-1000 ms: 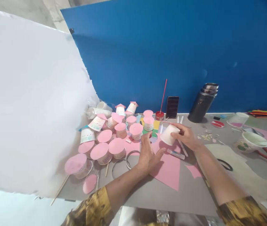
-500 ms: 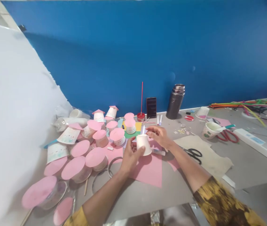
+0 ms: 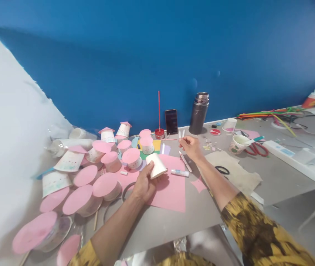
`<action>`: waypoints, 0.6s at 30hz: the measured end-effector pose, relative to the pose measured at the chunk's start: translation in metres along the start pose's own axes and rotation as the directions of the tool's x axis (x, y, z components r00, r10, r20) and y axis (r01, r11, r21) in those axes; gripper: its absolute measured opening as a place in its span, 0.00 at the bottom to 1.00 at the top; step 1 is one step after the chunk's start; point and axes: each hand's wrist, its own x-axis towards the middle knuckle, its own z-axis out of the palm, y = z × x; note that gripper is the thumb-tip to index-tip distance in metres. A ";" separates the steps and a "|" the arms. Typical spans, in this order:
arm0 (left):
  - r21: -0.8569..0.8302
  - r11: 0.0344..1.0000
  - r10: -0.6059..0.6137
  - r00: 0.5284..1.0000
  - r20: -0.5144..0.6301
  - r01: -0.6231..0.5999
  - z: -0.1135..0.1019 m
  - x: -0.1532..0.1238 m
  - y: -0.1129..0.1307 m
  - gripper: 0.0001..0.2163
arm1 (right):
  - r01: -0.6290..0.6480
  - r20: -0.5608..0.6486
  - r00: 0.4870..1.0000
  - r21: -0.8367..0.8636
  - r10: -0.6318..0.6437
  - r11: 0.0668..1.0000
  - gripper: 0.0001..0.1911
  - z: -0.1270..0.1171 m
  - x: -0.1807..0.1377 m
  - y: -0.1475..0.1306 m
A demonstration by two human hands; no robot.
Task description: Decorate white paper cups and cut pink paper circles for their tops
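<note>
My left hand [image 3: 145,183] is wrapped round a white paper cup [image 3: 156,166], thumb along its side, holding it tilted over a sheet of pink paper [image 3: 171,195]. Farther back, my right hand [image 3: 191,147] has its fingertips pinched on the near ends of two slim white marker pens [image 3: 182,133]; whether it grips one or both is hard to see. Another white pen [image 3: 163,148] is near the cup. An uncapped-looking marker [image 3: 185,162] and a glue stick [image 3: 179,173] lie right of the cup.
Many paper cups with pink paper tops [image 3: 106,184] crowd the left side. A phone [image 3: 171,122] and dark flask [image 3: 199,113] stand at the blue wall. To the right are beige cloth [image 3: 237,173], a patterned cup [image 3: 237,144], red-handled scissors [image 3: 257,149] and a power strip [image 3: 293,159].
My right hand has moved away from the cup to the pens near the phone. My left hand has tilted the cup over to one side. The whole view has shifted slightly right.
</note>
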 end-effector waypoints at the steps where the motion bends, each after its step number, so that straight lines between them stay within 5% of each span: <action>1: 0.008 1.000 0.010 1.000 0.006 -0.010 0.000 0.000 0.000 0.10 | -0.014 0.010 1.000 -0.052 0.015 0.999 0.19 -0.002 0.000 -0.002; 10: 0.053 0.999 -0.008 1.000 0.004 0.008 -0.003 0.003 0.000 0.08 | -0.069 0.240 0.939 -0.566 0.245 0.822 0.12 -0.019 -0.004 -0.011; 14: 0.020 0.999 -0.029 1.000 0.007 0.029 -0.002 0.002 0.002 0.11 | -0.053 0.309 0.908 -0.587 0.284 0.808 0.13 -0.016 -0.007 -0.010; 18: -0.016 1.000 0.017 1.000 0.020 -0.017 0.000 0.002 0.004 0.11 | -0.060 0.347 0.908 -0.449 0.236 0.892 0.13 -0.015 -0.006 -0.007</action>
